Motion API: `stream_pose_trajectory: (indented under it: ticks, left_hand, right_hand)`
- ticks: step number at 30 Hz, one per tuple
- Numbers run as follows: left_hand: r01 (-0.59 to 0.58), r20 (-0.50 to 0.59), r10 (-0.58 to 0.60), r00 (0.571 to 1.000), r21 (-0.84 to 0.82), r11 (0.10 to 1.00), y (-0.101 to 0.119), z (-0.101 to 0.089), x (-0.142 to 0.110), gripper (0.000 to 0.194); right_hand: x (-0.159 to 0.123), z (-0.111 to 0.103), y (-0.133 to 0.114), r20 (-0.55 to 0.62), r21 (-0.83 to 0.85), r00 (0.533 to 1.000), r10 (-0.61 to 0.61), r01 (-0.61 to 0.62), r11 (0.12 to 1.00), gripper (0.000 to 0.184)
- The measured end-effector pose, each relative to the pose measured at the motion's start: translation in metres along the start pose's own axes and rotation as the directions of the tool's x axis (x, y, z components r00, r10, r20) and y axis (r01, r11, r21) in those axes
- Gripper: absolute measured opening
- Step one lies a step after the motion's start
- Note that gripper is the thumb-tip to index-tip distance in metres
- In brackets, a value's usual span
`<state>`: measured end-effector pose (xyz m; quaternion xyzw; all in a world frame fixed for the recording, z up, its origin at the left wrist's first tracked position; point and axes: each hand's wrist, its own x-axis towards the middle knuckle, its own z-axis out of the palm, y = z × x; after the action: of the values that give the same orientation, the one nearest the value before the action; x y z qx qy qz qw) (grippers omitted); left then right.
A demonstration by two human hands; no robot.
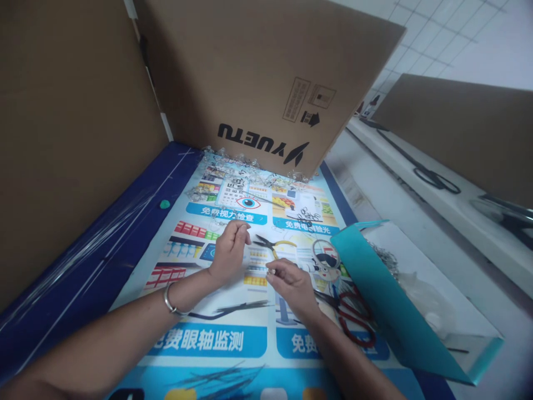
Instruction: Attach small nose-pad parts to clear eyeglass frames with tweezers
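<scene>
My left hand (231, 249) hovers over the printed mat (308, 253) with its fingers curled closed; whatever they hold, if anything, is hidden. To its right, my right hand (292, 284) pinches a small clear bead-like piece (271, 271) between thumb and fingertips. Beyond and between the hands lie yellow-handled pliers (275, 244), jaws pointing left. Red-handled scissors (356, 316) rest beside my right forearm. A bunch of thin dark wires (244, 306) lies below my hands, and more loose wires (220, 380) are spread at the near edge.
A teal box (375, 300) at right holds thin wire pieces and a plastic bag. Cardboard panels (250, 72) stand at the back and left. Clear beaded strands (258, 172) line the far edge. Black rings (307, 216) and a green cap (165, 204) lie farther off.
</scene>
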<state>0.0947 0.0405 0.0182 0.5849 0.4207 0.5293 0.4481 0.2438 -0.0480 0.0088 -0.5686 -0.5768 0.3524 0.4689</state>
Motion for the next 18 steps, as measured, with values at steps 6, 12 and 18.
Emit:
stream_pose_trajectory:
  ticks: [6,12,18]
  left_hand:
    - [0.264,0.038,-0.267,0.963,-0.327,0.907,-0.008,0.014,-0.009,0.025]
    - [0.484,0.121,-0.511,0.851,-0.557,0.675,-0.008,0.028,-0.027,0.022]
    - [0.628,0.375,-0.513,0.772,-0.575,0.524,0.0,0.029,-0.037,0.027]
  right_hand:
    - [-0.001,0.006,0.0,0.032,0.031,0.999,0.023,-0.024,0.999,0.016]
    - [0.002,0.017,-0.011,0.094,-0.052,0.991,-0.1,0.105,0.993,0.016]
    - [0.006,0.012,-0.009,-0.028,-0.172,0.994,-0.101,0.095,0.98,0.021]
